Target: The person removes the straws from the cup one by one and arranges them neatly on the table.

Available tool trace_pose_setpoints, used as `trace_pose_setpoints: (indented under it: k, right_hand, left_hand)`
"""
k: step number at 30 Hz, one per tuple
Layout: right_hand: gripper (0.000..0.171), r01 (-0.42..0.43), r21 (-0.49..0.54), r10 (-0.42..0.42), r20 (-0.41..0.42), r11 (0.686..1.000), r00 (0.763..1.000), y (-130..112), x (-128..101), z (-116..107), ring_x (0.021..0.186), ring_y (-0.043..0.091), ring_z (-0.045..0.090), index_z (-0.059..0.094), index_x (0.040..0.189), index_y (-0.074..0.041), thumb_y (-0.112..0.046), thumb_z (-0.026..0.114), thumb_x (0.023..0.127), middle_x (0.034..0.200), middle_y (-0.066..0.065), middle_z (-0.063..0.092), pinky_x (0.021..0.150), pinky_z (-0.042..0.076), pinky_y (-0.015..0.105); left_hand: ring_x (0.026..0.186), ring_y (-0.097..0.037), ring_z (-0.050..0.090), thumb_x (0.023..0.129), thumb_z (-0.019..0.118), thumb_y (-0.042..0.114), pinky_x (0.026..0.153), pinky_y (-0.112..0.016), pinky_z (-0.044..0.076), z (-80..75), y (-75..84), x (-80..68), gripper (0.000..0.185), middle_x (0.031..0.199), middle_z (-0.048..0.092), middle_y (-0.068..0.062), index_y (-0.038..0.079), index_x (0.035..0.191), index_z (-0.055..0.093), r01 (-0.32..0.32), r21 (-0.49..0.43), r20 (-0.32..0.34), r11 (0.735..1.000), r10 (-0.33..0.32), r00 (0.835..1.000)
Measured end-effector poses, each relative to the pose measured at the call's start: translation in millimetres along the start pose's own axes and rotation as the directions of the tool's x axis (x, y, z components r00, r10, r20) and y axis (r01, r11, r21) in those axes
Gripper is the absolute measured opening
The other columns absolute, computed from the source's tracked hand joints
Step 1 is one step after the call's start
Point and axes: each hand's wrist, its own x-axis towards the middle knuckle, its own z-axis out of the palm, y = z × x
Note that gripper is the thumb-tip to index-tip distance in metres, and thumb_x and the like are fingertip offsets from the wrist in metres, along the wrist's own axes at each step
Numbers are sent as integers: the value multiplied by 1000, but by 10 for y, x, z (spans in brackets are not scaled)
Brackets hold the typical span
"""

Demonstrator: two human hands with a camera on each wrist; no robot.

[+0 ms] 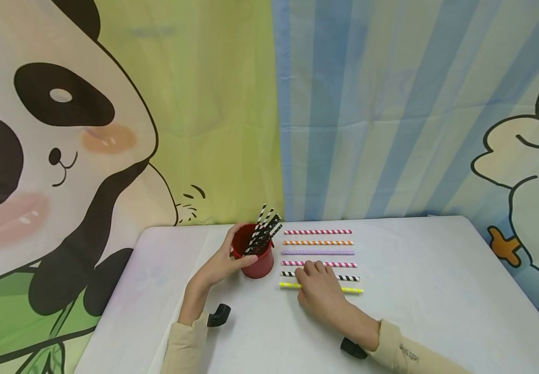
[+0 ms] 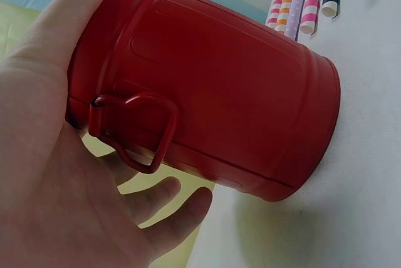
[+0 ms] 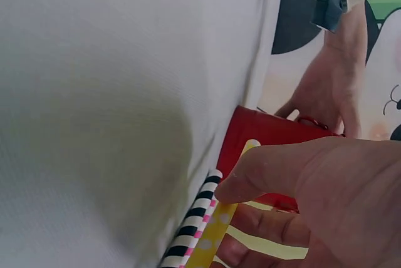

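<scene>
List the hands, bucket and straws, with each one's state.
Left hand: gripping the red bucket near its rim
Right hand: pinching the yellow straw
Red bucket: open, black-and-white straws inside
Black-and-white straws: leaning, ends above the rim
Yellow straw: pinched
Black-striped straw: lying on the table, partly hidden
Near pink-striped straw: lying flat
Purple straw: lying flat
Orange-striped straw: lying flat
Far pink-striped straw: lying flat
</scene>
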Motion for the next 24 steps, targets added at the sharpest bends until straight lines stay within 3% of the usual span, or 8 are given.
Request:
trace_pose_setpoints:
  k: [14, 24]
  right_hand:
    - [16, -27, -45, 29, 64, 999, 998, -20, -22, 49, 79, 25, 47, 61, 86, -11, -7, 72, 75, 84, 6, 52, 66, 34, 34]
    - [17, -35, -65, 40, 77, 997, 996, -29, -12, 74, 80, 26, 46, 57, 81, -12, -8, 73, 76, 85, 5, 51, 67, 34, 35]
  left_hand:
    - [147, -27, 32, 88, 78, 33, 116, -59, 32, -3, -17, 8, 88, 156, 34, 2, 44, 153, 19, -13, -8, 3, 1000, 13, 1000]
    - [147, -26, 31, 88, 78, 32, 117, -59, 31, 2, -24, 13, 89, 156, 33, 2, 43, 153, 19, -18, -8, 2, 1000, 18, 1000]
